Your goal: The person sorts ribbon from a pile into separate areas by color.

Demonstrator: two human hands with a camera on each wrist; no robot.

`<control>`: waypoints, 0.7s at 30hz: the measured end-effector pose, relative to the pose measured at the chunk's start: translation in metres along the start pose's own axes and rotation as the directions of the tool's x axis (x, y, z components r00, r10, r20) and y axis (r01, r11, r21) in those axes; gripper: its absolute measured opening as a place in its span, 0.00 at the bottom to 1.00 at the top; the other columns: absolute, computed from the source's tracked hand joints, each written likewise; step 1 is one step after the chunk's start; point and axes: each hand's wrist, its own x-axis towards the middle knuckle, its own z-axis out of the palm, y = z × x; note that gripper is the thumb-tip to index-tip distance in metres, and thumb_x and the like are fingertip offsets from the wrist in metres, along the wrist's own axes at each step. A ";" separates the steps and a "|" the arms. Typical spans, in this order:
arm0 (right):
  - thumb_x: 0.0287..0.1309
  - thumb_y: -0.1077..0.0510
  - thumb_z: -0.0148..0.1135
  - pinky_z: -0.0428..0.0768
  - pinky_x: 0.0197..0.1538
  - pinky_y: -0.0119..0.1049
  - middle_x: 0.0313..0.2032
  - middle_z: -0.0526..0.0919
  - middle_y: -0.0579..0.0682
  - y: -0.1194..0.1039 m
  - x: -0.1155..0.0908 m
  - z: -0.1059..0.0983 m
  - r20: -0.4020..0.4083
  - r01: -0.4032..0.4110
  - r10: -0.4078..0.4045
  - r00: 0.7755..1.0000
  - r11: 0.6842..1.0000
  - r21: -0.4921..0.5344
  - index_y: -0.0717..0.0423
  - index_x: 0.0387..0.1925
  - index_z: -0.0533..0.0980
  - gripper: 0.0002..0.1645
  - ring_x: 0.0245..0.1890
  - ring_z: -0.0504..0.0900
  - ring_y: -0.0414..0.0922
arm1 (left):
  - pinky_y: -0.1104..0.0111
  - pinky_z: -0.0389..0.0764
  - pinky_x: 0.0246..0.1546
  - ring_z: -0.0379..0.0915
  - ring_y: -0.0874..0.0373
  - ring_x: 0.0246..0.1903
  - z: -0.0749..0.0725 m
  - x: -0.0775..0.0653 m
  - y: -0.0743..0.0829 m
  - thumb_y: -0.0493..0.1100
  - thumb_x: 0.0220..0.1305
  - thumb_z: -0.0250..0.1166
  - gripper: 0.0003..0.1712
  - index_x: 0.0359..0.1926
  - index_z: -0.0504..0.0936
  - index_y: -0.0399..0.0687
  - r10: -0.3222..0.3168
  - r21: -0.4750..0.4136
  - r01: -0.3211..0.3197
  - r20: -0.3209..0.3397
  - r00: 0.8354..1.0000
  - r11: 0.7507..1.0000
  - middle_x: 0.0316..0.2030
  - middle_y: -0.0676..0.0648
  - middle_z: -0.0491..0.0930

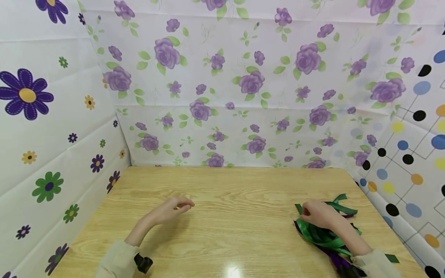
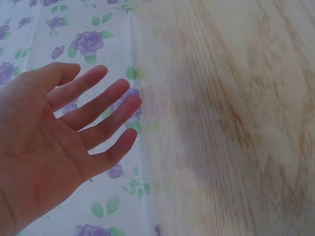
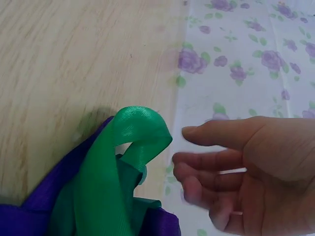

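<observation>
On the right of the table lies a heap of satin ribbons, green (image 1: 325, 239) and purple (image 1: 334, 258). Above it hovers my right hand (image 1: 318, 213), fingers loosely bent. In the right wrist view a gap separates the right thumb and fingers from a raised loop of green ribbon (image 3: 98, 187), with purple ribbon (image 3: 49, 194) beside and under it; that hand holds nothing. My left hand (image 1: 170, 210) hangs over the bare wood on the left side. Its fingers are spread and slightly bent in the left wrist view, with nothing in the palm (image 2: 39, 147).
The pale wooden table (image 1: 226, 216) ends at a back cloth with purple roses (image 1: 250, 83). Patterned cloths also rise on the left, with flowers (image 1: 48, 186), and on the right, with coloured dots (image 1: 413, 210). A black band device (image 1: 143, 263) sits on the left wrist.
</observation>
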 end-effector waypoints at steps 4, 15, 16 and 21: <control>0.60 0.54 0.64 0.54 0.20 0.27 0.11 0.56 0.38 0.002 0.000 0.005 0.019 -0.038 0.037 0.999 0.999 0.028 0.47 0.11 0.66 0.24 0.12 0.52 0.35 | 0.58 0.77 0.51 0.76 0.45 0.53 0.003 0.000 -0.001 0.45 0.76 0.49 0.21 0.58 0.76 0.35 0.007 -0.011 -0.007 0.021 1.000 1.000 0.54 0.38 0.79; 0.59 0.56 0.65 0.51 0.20 0.27 0.12 0.54 0.36 0.004 0.008 0.017 0.065 0.038 -0.048 0.997 0.988 0.147 0.49 0.11 0.68 0.23 0.14 0.49 0.34 | 0.60 0.78 0.49 0.77 0.45 0.53 0.012 0.001 0.005 0.45 0.76 0.49 0.21 0.58 0.76 0.36 -0.018 -0.108 0.028 0.090 0.996 0.994 0.54 0.37 0.80; 0.60 0.56 0.64 0.53 0.21 0.27 0.13 0.55 0.37 0.004 0.008 0.017 0.075 0.050 -0.063 0.995 0.985 0.164 0.50 0.13 0.70 0.21 0.14 0.50 0.33 | 0.61 0.78 0.49 0.77 0.45 0.53 0.013 0.002 0.006 0.46 0.76 0.49 0.21 0.58 0.76 0.36 -0.015 -0.115 0.026 0.097 0.995 0.993 0.54 0.37 0.80; 0.65 0.56 0.58 0.57 0.22 0.28 0.15 0.57 0.37 0.003 0.011 0.003 0.101 0.145 -0.181 0.978 0.945 0.292 0.54 0.20 0.71 0.17 0.14 0.52 0.31 | 0.61 0.79 0.50 0.77 0.46 0.55 0.018 0.006 0.013 0.46 0.76 0.48 0.21 0.59 0.76 0.39 -0.009 -0.157 0.029 0.126 0.992 0.987 0.55 0.38 0.79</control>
